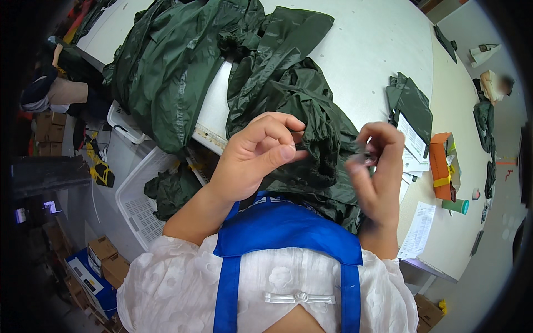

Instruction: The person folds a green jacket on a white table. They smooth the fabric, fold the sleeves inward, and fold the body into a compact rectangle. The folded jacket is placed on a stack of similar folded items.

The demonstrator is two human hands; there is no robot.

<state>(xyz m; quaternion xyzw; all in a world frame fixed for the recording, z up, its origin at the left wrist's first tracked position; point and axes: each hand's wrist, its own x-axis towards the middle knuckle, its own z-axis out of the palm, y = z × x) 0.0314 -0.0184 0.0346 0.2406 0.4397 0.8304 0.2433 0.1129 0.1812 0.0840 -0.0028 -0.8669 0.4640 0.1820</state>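
Observation:
Dark green, thin, shiny garments (pixel 166 72) are heaped on the white table. In front of me lies one garment (pixel 300 105) with a gathered, elastic-looking opening (pixel 321 158). My left hand (pixel 258 155) is closed beside that opening, thumb and fingertips pinching a thin dark strip that appears to be part of the garment. To the right of the opening, my right hand (pixel 378 172) is raised with curled fingers, smeared by motion. Something small, dark and shiny shows between its thumb and fingers; its kind cannot be made out.
Below the table's left edge stands a white plastic basket (pixel 133 191) with a dark green garment in it. On the right of the table (pixel 366 44) lie papers (pixel 417 230), an orange box (pixel 441 166), a green roll (pixel 458 206) and a folded garment (pixel 411 100). Another person (pixel 61 91) bends at far left.

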